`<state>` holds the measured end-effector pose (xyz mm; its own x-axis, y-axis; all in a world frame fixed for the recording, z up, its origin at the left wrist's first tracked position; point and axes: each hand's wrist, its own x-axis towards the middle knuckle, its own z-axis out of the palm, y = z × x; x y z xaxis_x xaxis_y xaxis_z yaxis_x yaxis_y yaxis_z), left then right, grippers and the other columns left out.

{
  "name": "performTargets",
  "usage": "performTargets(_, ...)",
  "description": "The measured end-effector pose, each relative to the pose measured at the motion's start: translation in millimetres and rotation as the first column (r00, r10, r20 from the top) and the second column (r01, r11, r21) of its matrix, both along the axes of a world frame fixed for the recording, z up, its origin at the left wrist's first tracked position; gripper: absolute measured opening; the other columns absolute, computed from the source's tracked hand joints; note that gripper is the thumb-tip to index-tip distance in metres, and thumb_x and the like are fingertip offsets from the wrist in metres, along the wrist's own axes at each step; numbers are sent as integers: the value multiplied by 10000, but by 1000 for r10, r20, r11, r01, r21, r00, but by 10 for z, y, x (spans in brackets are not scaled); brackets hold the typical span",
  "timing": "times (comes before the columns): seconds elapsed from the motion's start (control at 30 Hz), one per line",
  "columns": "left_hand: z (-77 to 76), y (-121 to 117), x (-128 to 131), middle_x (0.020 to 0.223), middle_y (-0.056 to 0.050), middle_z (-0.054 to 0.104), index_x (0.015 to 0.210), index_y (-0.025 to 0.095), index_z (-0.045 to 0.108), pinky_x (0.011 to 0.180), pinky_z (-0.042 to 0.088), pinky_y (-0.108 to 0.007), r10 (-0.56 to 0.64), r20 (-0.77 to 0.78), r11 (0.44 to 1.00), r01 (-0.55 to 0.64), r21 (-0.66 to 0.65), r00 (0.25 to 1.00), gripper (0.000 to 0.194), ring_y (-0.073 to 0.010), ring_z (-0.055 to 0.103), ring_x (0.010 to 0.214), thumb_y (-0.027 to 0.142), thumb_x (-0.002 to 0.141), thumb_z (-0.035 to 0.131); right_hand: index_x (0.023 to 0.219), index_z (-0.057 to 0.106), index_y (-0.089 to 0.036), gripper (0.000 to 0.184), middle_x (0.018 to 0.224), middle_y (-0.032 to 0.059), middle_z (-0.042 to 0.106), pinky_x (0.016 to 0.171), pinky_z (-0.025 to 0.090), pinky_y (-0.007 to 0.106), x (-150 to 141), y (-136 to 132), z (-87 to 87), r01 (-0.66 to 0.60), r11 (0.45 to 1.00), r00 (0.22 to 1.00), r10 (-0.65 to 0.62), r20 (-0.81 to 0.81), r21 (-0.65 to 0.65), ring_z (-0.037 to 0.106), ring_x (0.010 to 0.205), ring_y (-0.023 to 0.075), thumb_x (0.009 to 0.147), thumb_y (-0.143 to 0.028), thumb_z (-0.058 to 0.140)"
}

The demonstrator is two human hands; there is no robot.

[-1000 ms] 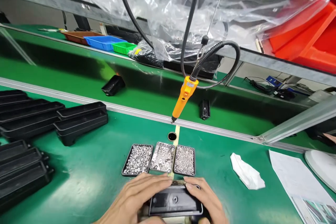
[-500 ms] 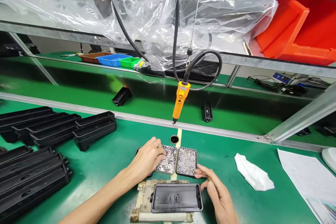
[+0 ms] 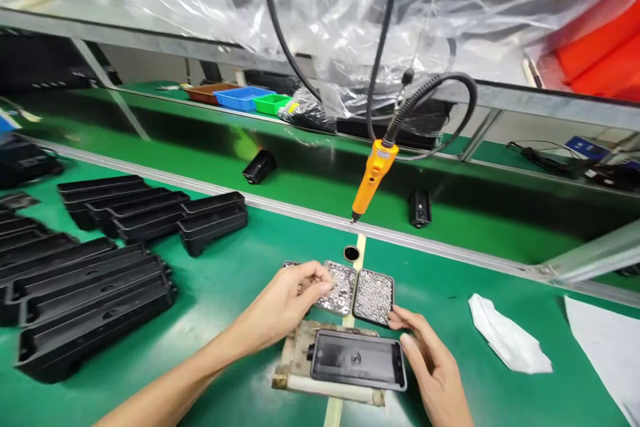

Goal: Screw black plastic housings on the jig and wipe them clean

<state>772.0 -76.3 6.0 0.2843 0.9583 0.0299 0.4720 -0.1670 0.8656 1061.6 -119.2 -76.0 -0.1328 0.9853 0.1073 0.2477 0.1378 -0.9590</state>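
A black plastic housing (image 3: 357, 367) lies on a worn wooden block (image 3: 300, 363) near the bench's front edge. My right hand (image 3: 434, 372) rests at its right end, fingers spread and touching the housing. My left hand (image 3: 287, 300) hovers over the metal trays of small silver screws and washers (image 3: 373, 297), fingertips pinched together; what they pinch is too small to make out. An orange electric screwdriver (image 3: 373, 177) hangs on its cable above and behind the trays.
Stacks of black housings (image 3: 100, 267) fill the left side of the green mat. A crumpled white cloth (image 3: 507, 340) and white paper (image 3: 607, 347) lie at the right. A conveyor behind carries small black parts (image 3: 259, 166). Coloured bins (image 3: 243, 97) and plastic sheeting sit beyond.
Both hands left the housing's top. My left hand reached into the screw trays and pinched shut; my right hand slid to the housing's right end. The view shifted left.
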Motion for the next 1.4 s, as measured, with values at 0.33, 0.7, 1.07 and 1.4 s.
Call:
performTargets(0.33,145,-346,134,1148,-12,527,864,257,677,872,446,-351,-353,-372,913,403,63,859,215,-226,485,1108,172,1017,550,1334,606,-315,296,1254,53,586,864,507,252,-24,-29,41,-31,1000,999,31,-24,-3,635,1065,190,1059,-405,540)
performTargets(0.7,-133,-530,-184,1545,-59,440,1398,324,577,1097,494,-544,-237,-515,750,492,442,824,375,-357,293,1474,375,1026,568,1318,628,-287,294,1211,60,616,803,502,264,-42,-23,65,-12,1000,1000,13,-23,18,639,980,185,1052,-388,554)
performTargets(1.07,-83,-452,31,1505,-104,513,1453,340,519,1098,457,-618,-308,-514,709,553,437,800,647,-397,359,1459,609,890,693,1310,639,-272,302,1212,78,621,811,516,288,-68,-20,86,-3,1000,999,4,-32,23,630,1048,219,1046,-390,556)
performTargets(1.4,-208,-60,-79,1101,-12,692,1051,257,697,969,457,-370,167,-83,926,-128,354,982,233,-229,566,1102,375,1063,496,1323,634,-282,342,1221,80,654,840,552,277,-54,-50,76,21,999,992,-26,-119,-44,634,1105,227,1043,-459,550)
